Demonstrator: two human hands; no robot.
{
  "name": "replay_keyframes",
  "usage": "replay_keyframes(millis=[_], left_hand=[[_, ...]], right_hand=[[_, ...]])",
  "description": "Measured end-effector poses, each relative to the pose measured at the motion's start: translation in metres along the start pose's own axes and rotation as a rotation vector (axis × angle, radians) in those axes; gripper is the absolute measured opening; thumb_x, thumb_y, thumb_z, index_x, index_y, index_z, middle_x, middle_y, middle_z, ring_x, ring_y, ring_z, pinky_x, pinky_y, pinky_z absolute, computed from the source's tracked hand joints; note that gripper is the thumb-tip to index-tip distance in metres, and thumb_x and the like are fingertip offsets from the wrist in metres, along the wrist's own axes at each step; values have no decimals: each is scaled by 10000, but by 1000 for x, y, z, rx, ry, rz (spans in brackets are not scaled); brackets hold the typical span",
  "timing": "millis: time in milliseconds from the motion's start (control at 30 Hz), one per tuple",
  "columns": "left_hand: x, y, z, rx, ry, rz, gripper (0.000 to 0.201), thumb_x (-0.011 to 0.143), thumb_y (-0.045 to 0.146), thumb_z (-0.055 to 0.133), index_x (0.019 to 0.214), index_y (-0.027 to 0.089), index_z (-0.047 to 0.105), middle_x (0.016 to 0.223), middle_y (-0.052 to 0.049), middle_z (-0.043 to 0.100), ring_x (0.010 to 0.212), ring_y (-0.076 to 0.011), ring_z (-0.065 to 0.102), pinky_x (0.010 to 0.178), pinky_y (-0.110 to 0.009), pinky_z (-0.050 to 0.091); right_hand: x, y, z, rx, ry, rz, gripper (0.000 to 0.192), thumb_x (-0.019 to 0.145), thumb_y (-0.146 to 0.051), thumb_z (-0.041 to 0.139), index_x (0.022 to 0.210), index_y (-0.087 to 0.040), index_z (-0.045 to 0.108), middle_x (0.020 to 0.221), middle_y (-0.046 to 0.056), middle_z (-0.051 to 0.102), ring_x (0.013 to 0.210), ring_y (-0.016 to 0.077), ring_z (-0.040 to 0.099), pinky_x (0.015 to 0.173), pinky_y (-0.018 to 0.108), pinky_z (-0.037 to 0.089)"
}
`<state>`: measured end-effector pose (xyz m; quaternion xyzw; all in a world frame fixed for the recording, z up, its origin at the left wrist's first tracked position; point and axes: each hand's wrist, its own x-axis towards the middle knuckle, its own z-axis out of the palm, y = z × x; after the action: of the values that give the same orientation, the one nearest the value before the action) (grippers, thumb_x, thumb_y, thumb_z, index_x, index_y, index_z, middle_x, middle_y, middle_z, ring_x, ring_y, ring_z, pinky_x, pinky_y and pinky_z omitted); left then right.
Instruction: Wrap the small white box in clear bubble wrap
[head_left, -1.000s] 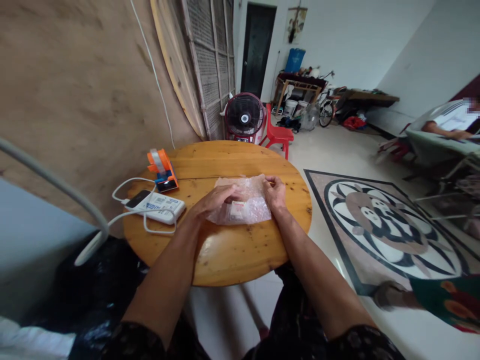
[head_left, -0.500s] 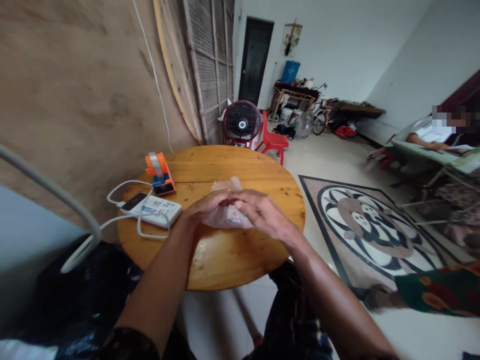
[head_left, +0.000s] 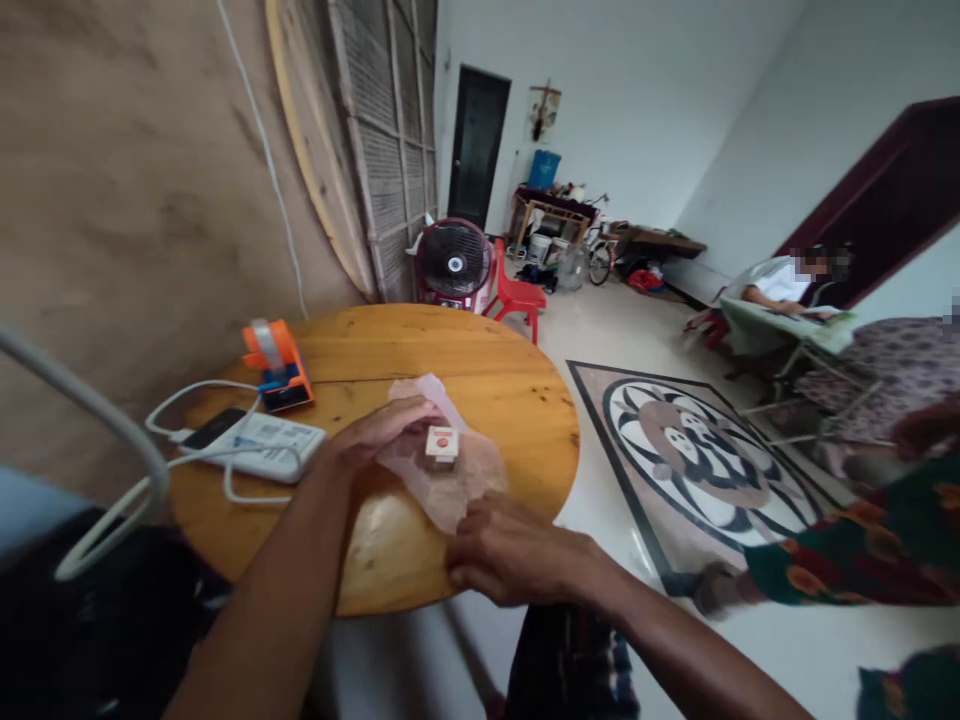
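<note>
A small white box (head_left: 442,442) with a red mark lies on a spread-out, thin translucent plastic bag (head_left: 480,465) on the round wooden table (head_left: 510,360). My left hand (head_left: 390,425) rests on the bag's left side, fingers stretched out beside the box. At the bag's near right corner is my right hand (head_left: 514,550), its fingers curled closed on the plastic; the fingertips are partly hidden.
An orange tape dispenser (head_left: 276,362) stands at the table's left, behind a white power strip (head_left: 270,447) carrying a phone (head_left: 214,428) and cables. Beyond the table are a fan (head_left: 454,262) and a red chair (head_left: 517,290). Other people sit at the right.
My hands, together over the bag before, have parted. My right hand has come down towards the near table edge, and the bag lies flatter with the box in plain view.
</note>
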<state>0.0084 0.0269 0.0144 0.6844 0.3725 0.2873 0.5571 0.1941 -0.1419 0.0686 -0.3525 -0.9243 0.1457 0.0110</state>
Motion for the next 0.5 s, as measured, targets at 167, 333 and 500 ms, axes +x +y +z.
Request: replay_keyframes(millis=[167, 333, 500], left_hand=[[-5, 6, -5, 24, -170, -96, 329, 749, 398, 595, 981, 170, 647, 941, -45, 689, 841, -213, 638, 727, -311, 505], [-3, 3, -9, -47, -279, 97, 373, 739, 334, 640, 1074, 177, 594, 1119, -70, 650, 1041, -228, 599, 892, -342, 477], [-1, -4, -8, -123, -90, 15, 469, 779, 382, 598, 1208, 197, 555, 1210, -84, 634, 1143, -254, 563, 991, -394, 434]], right_hand=[[1, 0, -7, 238, 156, 107, 213, 941, -201, 453, 919, -167, 662, 871, 47, 681, 830, 155, 601, 757, 265, 421], [38, 0, -23, 369, 399, 44, 198, 960, -210, 444, 980, -193, 640, 941, 23, 681, 906, 152, 600, 846, 295, 432], [78, 28, -17, 428, 569, 18, 241, 979, -289, 428, 1061, -210, 640, 1177, 54, 647, 1133, 192, 557, 1011, 360, 402]])
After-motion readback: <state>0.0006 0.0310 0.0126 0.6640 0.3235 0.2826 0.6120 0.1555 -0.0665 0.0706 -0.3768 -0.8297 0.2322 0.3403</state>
